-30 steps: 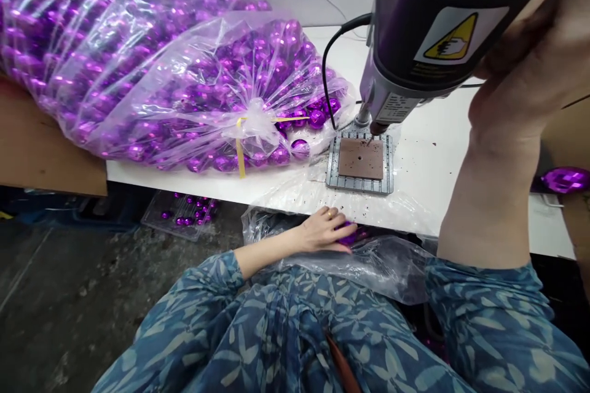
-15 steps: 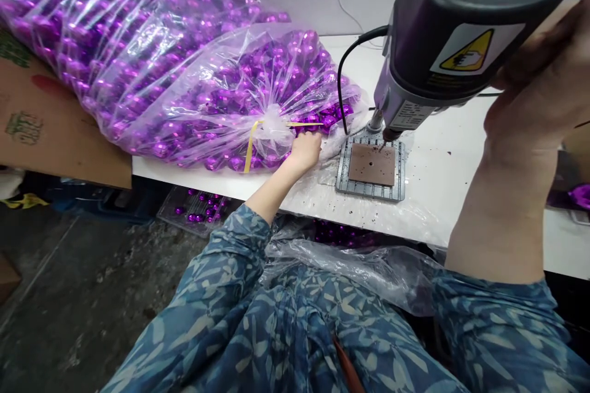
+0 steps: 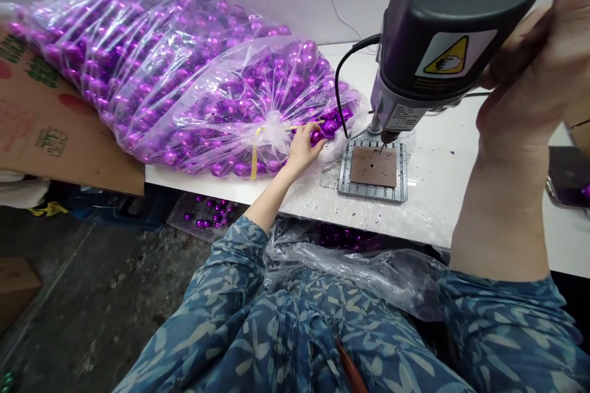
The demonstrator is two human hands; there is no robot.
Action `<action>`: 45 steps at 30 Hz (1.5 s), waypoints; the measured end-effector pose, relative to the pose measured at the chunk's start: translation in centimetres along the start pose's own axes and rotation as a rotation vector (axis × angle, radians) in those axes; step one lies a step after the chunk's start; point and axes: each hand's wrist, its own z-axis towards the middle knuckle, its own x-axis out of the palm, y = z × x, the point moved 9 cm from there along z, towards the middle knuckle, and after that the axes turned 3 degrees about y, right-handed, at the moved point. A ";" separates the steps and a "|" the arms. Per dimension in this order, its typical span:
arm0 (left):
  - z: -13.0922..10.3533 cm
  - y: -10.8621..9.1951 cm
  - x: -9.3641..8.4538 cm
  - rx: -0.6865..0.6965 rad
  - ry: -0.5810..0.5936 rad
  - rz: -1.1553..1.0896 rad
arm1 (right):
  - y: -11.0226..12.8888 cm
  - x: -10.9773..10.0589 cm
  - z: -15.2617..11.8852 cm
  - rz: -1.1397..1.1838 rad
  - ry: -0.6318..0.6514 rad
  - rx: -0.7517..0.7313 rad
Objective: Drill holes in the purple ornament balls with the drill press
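The left hand (image 3: 302, 148) reaches onto the white table (image 3: 433, 159) with its fingers loosely curled at the mouth of a clear plastic bag (image 3: 221, 104), and its fingertips close on a purple ball (image 3: 317, 133) at the bag's torn edge; whether the ball is truly pinched or only touched is hard to tell, as the hand covers part of it. Just to the left of that hand the bag is knotted with a yellow tie (image 3: 255, 150), and beyond the knot the bag bulges with many more shiny purple balls, with a second, larger bag (image 3: 115, 49) of them behind it. Just to the right of the left hand sits the grey slotted base plate (image 3: 373, 169) of a small bench drill (image 3: 452, 31), a brown pad (image 3: 373, 167) lying on it under the drill bit. The right hand (image 3: 539, 67) is raised beside the drill's dark head, fingers wrapped toward something behind the housing; what it clasps is out of sight. Below the left forearm, another plastic bag (image 3: 359, 264) holding purple balls lies in the person's lap.
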 end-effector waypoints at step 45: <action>-2.2 -5.9 12.8 0.300 0.260 -0.492 | 1.7 0.9 -0.2 0.120 0.064 -0.162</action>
